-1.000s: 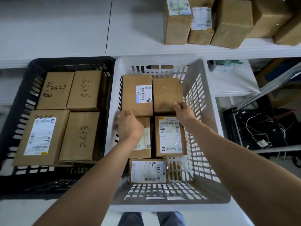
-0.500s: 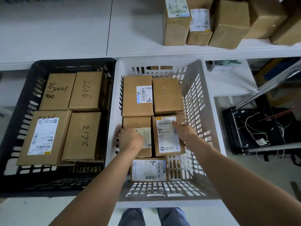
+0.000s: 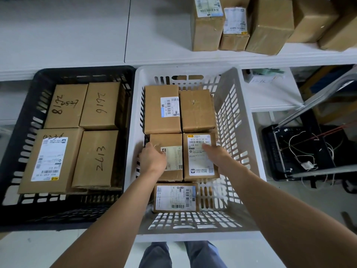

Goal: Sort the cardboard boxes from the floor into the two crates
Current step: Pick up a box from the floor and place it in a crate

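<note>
A white crate (image 3: 193, 70) holds several cardboard boxes. My left hand (image 3: 152, 159) curls over the left edge of the middle-left box (image 3: 172, 141). Flat and palm down, my right hand (image 3: 216, 153) lies on the big white label of the middle-right box (image 3: 199, 167). Two more boxes (image 3: 162, 109) stand at the far end and a labelled box (image 3: 175, 198) lies nearest me. To the left, a black crate (image 3: 25, 132) is filled with boxes; one is marked 2613 (image 3: 96, 157).
Above the crates a white shelf (image 3: 96, 35) carries several cardboard boxes (image 3: 270, 26) at its right end. On the right, a black tray of loose wires (image 3: 301, 151) sits on the floor behind a slanted metal bar (image 3: 318, 101). My legs (image 3: 181, 256) are below the white crate.
Both hands have drawn back toward me, from the far boxes to the middle row. The right hand left the far-right box and now lies on the labelled middle-right box.
</note>
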### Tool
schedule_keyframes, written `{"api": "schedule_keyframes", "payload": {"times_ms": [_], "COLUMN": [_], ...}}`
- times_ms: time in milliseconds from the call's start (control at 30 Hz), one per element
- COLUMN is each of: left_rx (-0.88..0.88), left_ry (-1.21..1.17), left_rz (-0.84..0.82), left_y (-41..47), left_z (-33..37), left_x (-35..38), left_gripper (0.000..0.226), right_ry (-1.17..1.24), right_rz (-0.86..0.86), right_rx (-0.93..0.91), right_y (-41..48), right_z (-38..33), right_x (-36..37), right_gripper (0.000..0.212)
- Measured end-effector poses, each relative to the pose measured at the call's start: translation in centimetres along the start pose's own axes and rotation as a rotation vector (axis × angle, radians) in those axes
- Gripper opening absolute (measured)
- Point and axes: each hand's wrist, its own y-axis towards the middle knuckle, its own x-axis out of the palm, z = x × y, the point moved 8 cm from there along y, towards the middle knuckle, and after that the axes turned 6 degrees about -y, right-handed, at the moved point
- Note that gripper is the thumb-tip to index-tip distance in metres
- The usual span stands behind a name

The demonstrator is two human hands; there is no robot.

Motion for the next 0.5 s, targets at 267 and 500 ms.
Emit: {"api": "schedule_keyframes", "payload": {"times_ms": [267,500], "left_rx": [0.012,0.005], "left_ry": [-0.058,-0.045], "left_rz": [-0.019,-0.033], "left_y": [-0.4,-1.2], "left_z": [-0.2,-1.6], "left_x": [-0.4,-1.1], "left_gripper": [0.038,0.03], "right_ry": [-0.024,-0.085], "right_rz": [-0.053,0.064], "right_rx": [-0.082,-0.143], "right_y": [-1.0,-2.3], "right_z": [-0.8,-0.4], "right_x": [0.4,-0.7], "right_gripper": [0.029,0.046]}}
